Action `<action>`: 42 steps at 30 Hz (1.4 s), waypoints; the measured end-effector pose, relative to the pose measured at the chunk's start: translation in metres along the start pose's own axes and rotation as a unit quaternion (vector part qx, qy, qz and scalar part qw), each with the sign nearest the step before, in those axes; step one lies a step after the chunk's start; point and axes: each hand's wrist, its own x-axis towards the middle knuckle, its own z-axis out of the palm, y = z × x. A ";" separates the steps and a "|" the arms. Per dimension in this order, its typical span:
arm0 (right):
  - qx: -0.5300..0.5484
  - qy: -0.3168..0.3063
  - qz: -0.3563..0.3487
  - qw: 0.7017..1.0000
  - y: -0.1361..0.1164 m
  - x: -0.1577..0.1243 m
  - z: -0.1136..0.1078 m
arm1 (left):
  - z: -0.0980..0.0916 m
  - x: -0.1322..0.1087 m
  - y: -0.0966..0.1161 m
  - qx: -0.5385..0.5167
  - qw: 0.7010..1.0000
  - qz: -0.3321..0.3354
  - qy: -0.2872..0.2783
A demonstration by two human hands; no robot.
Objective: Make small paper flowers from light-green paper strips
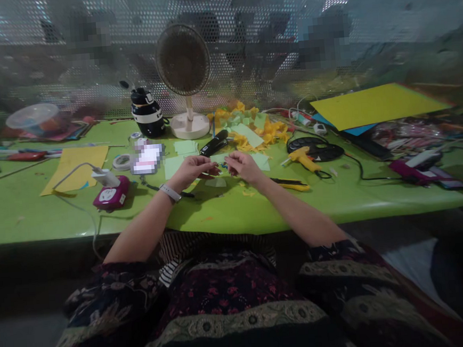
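Observation:
My left hand (193,171) and my right hand (245,167) meet over the table, fingertips of both pinched close together. Between them is a small bluish and pale green bit (223,165), too small to name. Pale green paper pieces (172,167) lie under and beside the hands. Just behind them rests a black stapler (216,141). To the right of my right hand lies a yellow-handled cutter (296,185), with a yellow glue gun (306,159) on a black round tray beyond it.
A fan (190,126) and a dark jug (148,116) stand at the back. Yellow and green paper cuttings (268,130) are heaped behind the stapler. A phone (147,160), tape roll (122,162) and purple power socket (112,194) are on the left; yellow sheets (382,104) lie at right.

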 end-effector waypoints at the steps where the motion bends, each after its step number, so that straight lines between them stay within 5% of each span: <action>1: 0.020 -0.002 0.019 1.000 -0.003 -0.001 0.000 | 0.000 0.000 0.000 -0.003 1.000 0.000 -0.003; 6: 0.066 -0.036 0.074 0.994 -0.008 -0.002 -0.001 | 0.001 0.000 -0.001 -0.012 1.000 0.001 -0.020; 26: 0.090 -0.067 0.084 0.990 -0.002 0.009 -0.022 | -0.009 0.000 0.005 -0.006 0.999 0.004 -0.032; 35: 0.054 -0.095 0.059 0.992 0.000 0.007 -0.020 | -0.011 -0.002 0.007 0.026 0.995 -0.033 -0.090; 42: 0.059 -0.054 0.049 0.996 -0.003 0.005 -0.016 | -0.015 0.000 0.008 0.003 1.000 -0.001 -0.004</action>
